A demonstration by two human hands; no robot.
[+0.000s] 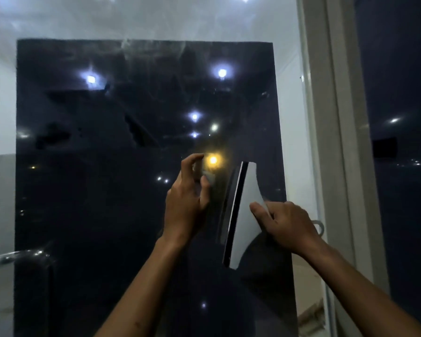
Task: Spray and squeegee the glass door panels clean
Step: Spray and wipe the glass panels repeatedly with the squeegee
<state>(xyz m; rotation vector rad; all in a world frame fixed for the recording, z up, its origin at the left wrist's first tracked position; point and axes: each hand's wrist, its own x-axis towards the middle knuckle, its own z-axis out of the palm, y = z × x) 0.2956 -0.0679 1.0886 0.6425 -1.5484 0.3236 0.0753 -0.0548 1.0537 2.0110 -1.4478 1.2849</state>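
1. Up against the glass door panel point(107, 190), mid-height and right of centre: both hands raised, working close together.
2. Left hand point(185, 203) wrapped around what looks like a small spray bottle point(208, 177), forefinger crooked over the top as if on the nozzle. Hard to be sure though, pretty blurry and dim there.
3. Right hand point(284, 224) gripping the squeegee point(241, 215) by its handle, fingers curled round it.
4. Squeegee blade running nearly vertical, tipped a bit to the right at the top, dark rubber edge facing left toward the spray hand. Can't tell whether the edge is actually on the glass.
5. Key relation: blade sits just beside the spray bottle, on its right, and close to the white door frame point(338, 166). So most of the uncleaned panel lies to the left and above.
6. Judgement: spraying step underway, wipe likely next, probably a leftward or downward pull.
7. Hazy smears visible near the panel's top; metal door handle point(12, 257) low on the left.
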